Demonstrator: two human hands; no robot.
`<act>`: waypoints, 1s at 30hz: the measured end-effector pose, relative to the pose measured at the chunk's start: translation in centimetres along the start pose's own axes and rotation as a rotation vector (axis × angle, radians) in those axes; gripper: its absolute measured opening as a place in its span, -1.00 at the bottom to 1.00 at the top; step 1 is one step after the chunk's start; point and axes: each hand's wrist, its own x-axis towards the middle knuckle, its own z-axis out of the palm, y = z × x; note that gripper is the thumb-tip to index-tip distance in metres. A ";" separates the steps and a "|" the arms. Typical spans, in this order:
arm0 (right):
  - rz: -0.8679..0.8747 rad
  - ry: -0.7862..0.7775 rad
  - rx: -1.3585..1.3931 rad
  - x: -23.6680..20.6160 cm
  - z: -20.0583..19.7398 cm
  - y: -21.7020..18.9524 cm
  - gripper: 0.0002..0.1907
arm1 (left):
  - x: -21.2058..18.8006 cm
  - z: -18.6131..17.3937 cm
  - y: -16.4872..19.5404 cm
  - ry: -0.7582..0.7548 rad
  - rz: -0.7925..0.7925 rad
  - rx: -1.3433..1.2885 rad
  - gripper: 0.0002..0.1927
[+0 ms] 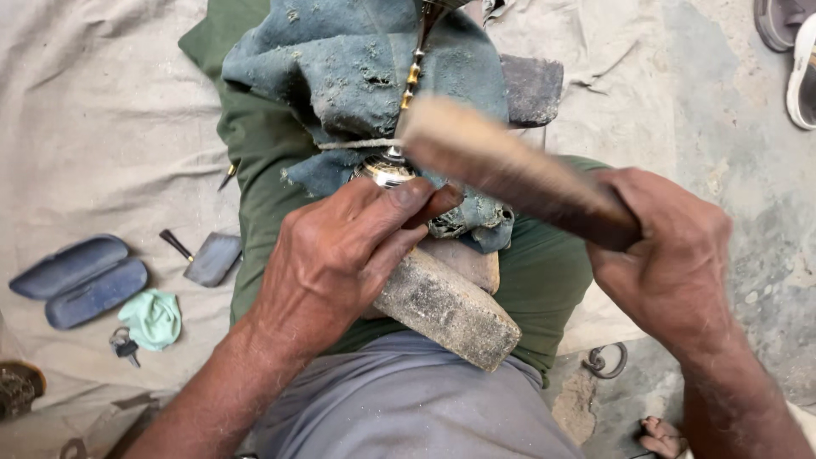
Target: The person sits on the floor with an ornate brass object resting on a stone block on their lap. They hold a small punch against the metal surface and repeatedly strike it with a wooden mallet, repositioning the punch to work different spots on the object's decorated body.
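Observation:
My right hand (671, 263) grips the dark end of a wooden mallet-like stick (501, 166), blurred, whose pale end hangs over the middle of the work. My left hand (340, 255) pinches a small dark tool (438, 204) against a shiny metal piece (384, 172). The metal piece lies half wrapped in a dusty blue-grey cloth (357, 68), tied with a cord. Under my left hand sits a worn wooden block (446, 310) on my lap.
A green cloth (544, 280) covers my legs. An open dark spectacle case (76, 279), a teal rag (153, 319), keys (124, 346) and a small scraper (208, 257) lie on the beige sheet at left. A stone (531, 87) sits behind; a metal ring (605, 361) lies at right. Sandals (790, 51) top right.

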 end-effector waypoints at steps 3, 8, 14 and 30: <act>0.037 0.057 0.137 0.3 0.1 -0.8 -0.73 | 0.5 -0.1 -0.4 0.002 0.006 -0.001 -0.67; 0.156 0.023 0.161 -0.5 0.5 -0.8 -0.80 | -0.4 -0.5 -0.9 0.017 -0.012 -0.071 -0.64; 0.029 -0.022 0.128 0.3 -0.2 -1.5 -0.83 | -0.6 -0.8 -1.0 0.048 0.028 -0.062 -0.63; 0.066 -0.106 -0.107 0.7 -1.3 -2.4 -0.79 | -0.8 -1.3 -1.4 0.073 -0.018 -0.053 -0.62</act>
